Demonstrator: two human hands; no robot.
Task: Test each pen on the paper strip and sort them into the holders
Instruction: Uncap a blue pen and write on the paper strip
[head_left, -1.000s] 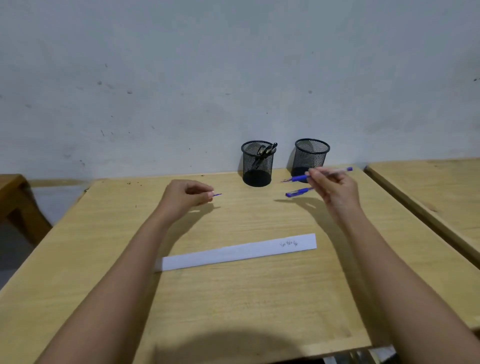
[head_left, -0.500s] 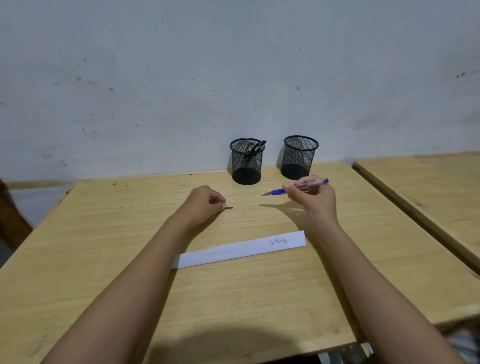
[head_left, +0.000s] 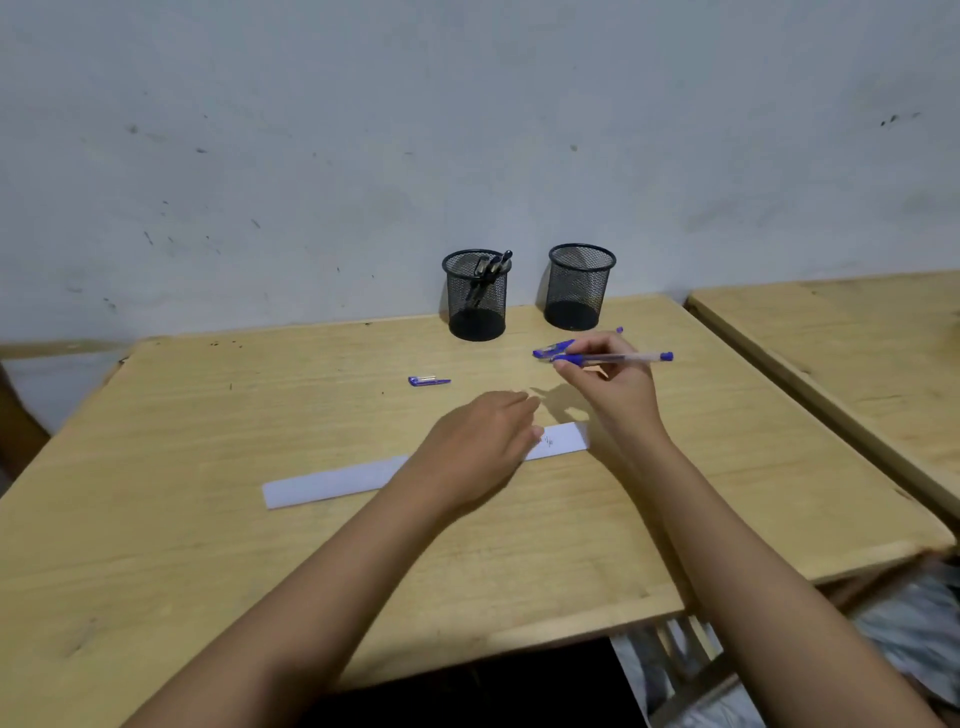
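I am noting the right hand (head_left: 615, 387) pinching the pen (head_left: 623, 357) mid-barrel: light, stiff, probably slippery. The left hand (head_left: 480, 441) is lying relaxed over the paper strip (head_left: 332, 480).

Right hand (head_left: 618, 387) pinches a blue pen (head_left: 626, 357) (cap (head_left: 428, 381) lying apart); left hand (head_left: 478, 447) rests on the paper strip (head_left: 332, 480).

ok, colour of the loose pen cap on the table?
Blue-violet; the pen cap shows best in the head view.
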